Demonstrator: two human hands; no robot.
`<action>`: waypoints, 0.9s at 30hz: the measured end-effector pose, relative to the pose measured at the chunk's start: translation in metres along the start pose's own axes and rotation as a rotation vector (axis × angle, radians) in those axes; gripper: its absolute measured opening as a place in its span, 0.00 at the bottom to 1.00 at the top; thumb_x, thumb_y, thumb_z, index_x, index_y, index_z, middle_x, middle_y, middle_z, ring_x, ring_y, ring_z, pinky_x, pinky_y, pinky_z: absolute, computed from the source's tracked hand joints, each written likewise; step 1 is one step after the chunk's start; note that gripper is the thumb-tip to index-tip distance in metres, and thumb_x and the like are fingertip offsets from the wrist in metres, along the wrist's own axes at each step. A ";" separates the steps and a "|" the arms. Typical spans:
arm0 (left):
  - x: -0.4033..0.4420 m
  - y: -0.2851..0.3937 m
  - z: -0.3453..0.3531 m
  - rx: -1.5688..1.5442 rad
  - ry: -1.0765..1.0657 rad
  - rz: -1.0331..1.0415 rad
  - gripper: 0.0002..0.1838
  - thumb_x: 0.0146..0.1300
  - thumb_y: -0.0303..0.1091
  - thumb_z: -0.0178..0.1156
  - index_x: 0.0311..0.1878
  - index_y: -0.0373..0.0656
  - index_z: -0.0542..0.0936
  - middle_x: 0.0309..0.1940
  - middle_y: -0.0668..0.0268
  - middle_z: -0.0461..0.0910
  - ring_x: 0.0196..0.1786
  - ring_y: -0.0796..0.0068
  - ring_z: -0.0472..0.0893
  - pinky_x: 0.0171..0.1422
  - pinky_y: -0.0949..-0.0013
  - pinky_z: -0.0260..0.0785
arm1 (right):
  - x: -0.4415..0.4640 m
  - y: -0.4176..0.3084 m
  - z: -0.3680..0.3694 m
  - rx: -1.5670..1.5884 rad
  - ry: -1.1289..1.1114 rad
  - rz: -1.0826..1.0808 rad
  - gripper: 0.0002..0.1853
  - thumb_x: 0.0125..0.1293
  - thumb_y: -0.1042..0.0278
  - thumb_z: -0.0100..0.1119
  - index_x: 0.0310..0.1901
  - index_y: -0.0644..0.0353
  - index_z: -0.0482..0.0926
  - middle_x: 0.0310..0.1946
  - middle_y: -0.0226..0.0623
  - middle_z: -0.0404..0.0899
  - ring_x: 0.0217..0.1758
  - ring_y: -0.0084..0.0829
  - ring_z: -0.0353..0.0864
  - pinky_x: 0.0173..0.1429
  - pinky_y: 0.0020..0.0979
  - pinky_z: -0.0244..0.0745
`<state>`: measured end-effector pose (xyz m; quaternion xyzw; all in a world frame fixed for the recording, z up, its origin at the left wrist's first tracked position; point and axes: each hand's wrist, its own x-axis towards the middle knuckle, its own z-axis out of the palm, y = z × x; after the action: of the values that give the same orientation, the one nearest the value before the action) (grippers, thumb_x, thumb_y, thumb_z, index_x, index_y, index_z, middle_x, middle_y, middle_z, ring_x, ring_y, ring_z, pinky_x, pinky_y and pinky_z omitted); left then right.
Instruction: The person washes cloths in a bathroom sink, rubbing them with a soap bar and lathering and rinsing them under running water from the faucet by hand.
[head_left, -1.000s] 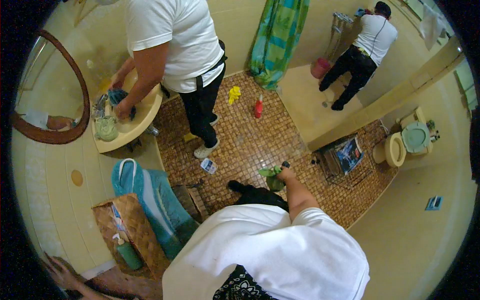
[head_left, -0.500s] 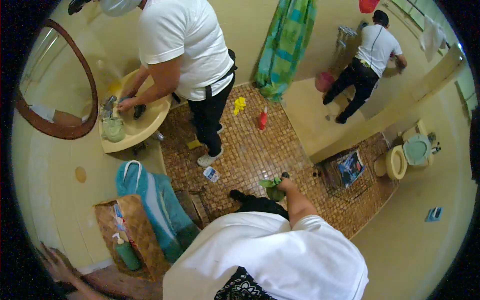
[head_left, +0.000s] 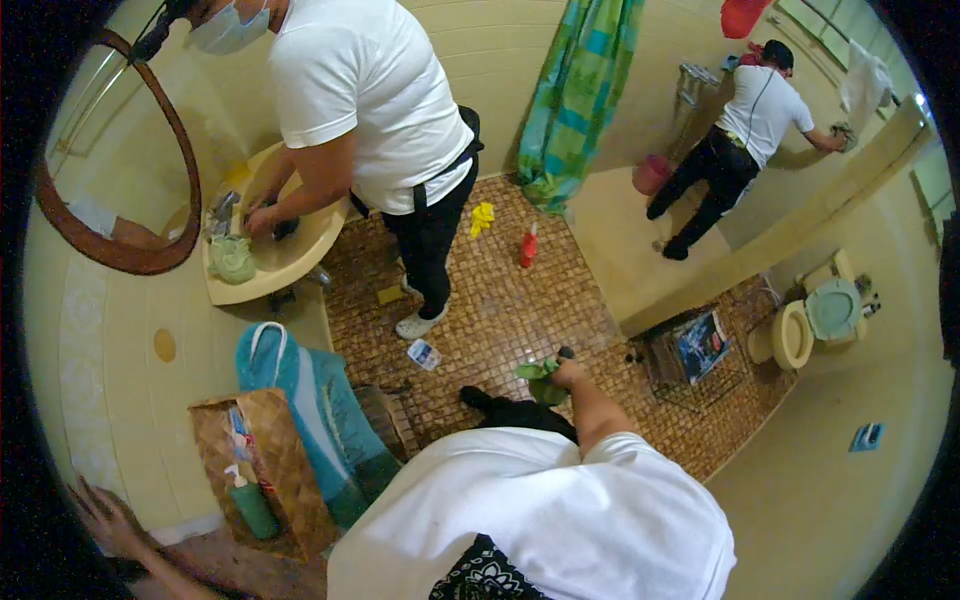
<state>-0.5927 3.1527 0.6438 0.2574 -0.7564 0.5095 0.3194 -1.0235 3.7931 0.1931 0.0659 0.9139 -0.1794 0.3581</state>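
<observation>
My right hand [head_left: 568,374] reaches out low over the brown tiled floor, closed round a green cloth [head_left: 541,385]. A small dark rounded thing [head_left: 566,353] shows just beyond that hand; I cannot make out what it is. At the lower left edge, my left hand [head_left: 110,518] rests by the pale tiled wall with its fingers spread and nothing in them. Nearest to it is a woven basket [head_left: 215,430] with a green pump bottle [head_left: 255,510] inside. A blue towel [head_left: 310,410] hangs beside the basket.
One masked co-worker [head_left: 370,90] bends over the yellowish sink [head_left: 320,235]. Another co-worker [head_left: 755,105] wipes the shower wall. On the floor lie a red bottle [head_left: 528,248], a yellow cloth [head_left: 482,218] and a white packet [head_left: 424,354]. A toilet [head_left: 795,335] stands at right.
The shower co-worker's right arm has stretched out along the wall, a cloth in its hand. The sink co-worker's head has come further into view. My right hand has barely moved.
</observation>
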 end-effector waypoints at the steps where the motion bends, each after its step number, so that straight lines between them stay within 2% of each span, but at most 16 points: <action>1: -0.003 -0.003 0.004 -0.008 -0.003 0.000 0.19 0.62 0.39 0.39 0.56 0.49 0.62 0.58 0.57 0.56 0.59 0.59 0.58 0.61 0.62 0.52 | -0.011 -0.006 -0.007 0.004 0.000 -0.003 0.33 0.39 0.58 0.60 0.52 0.51 0.66 0.42 0.46 0.72 0.45 0.40 0.72 0.48 0.35 0.69; 5: -0.001 -0.003 0.002 -0.001 -0.017 0.013 0.19 0.62 0.39 0.40 0.56 0.48 0.63 0.57 0.55 0.58 0.58 0.57 0.59 0.61 0.62 0.52 | 0.003 0.010 0.010 -0.020 0.108 0.013 0.31 0.39 0.58 0.59 0.51 0.52 0.66 0.41 0.46 0.72 0.46 0.41 0.72 0.48 0.34 0.68; 10: 0.002 0.000 -0.001 -0.041 -0.036 0.011 0.19 0.61 0.40 0.40 0.56 0.47 0.63 0.56 0.53 0.59 0.58 0.56 0.59 0.60 0.60 0.52 | 0.022 0.027 0.020 -0.027 0.067 -0.003 0.28 0.40 0.57 0.58 0.48 0.54 0.69 0.41 0.48 0.72 0.45 0.41 0.71 0.48 0.34 0.68; 15: 0.000 -0.011 0.004 0.158 -0.039 0.052 0.18 0.60 0.38 0.42 0.54 0.51 0.66 0.54 0.58 0.63 0.53 0.57 0.66 0.54 0.60 0.59 | 0.023 0.034 0.029 0.009 0.118 0.046 0.27 0.39 0.58 0.59 0.45 0.57 0.71 0.41 0.48 0.72 0.44 0.42 0.72 0.46 0.35 0.68; 17: 0.001 -0.007 -0.004 0.180 -0.043 0.025 0.18 0.59 0.37 0.43 0.54 0.54 0.66 0.54 0.61 0.63 0.53 0.59 0.66 0.53 0.60 0.60 | 0.020 0.028 0.023 -0.045 0.121 -0.025 0.26 0.40 0.59 0.59 0.44 0.59 0.71 0.40 0.48 0.73 0.44 0.43 0.72 0.46 0.35 0.68; 20: 0.006 0.005 -0.015 0.176 -0.026 -0.057 0.18 0.58 0.38 0.46 0.53 0.55 0.67 0.55 0.66 0.63 0.54 0.61 0.65 0.53 0.62 0.59 | 0.073 0.067 0.058 -0.003 0.175 -0.150 0.26 0.41 0.59 0.58 0.45 0.59 0.71 0.41 0.47 0.72 0.44 0.42 0.72 0.46 0.35 0.68; 23: 0.029 0.030 -0.036 0.110 0.025 -0.125 0.18 0.57 0.38 0.47 0.52 0.57 0.68 0.57 0.68 0.61 0.57 0.65 0.62 0.56 0.60 0.55 | 0.019 0.020 0.025 -0.007 0.076 -0.020 0.28 0.41 0.55 0.59 0.46 0.59 0.70 0.40 0.46 0.73 0.43 0.42 0.73 0.46 0.35 0.68; 26: 0.038 0.038 -0.045 0.122 0.020 -0.174 0.16 0.56 0.37 0.47 0.50 0.57 0.70 0.56 0.70 0.63 0.57 0.66 0.63 0.56 0.59 0.54 | 0.035 0.021 0.025 -0.187 0.025 -0.071 0.30 0.40 0.52 0.59 0.47 0.59 0.69 0.40 0.46 0.73 0.44 0.41 0.73 0.46 0.35 0.68; 27: 0.039 0.038 -0.045 0.116 0.026 -0.175 0.16 0.56 0.37 0.47 0.49 0.57 0.71 0.56 0.70 0.63 0.57 0.66 0.63 0.56 0.59 0.54 | 0.036 0.018 0.025 -0.149 0.016 -0.084 0.30 0.41 0.52 0.58 0.47 0.59 0.69 0.41 0.46 0.73 0.44 0.41 0.72 0.46 0.35 0.68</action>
<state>-0.6360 3.2053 0.6617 0.3341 -0.6960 0.5257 0.3572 -1.0300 3.8006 0.1463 0.0023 0.9296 -0.1254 0.3466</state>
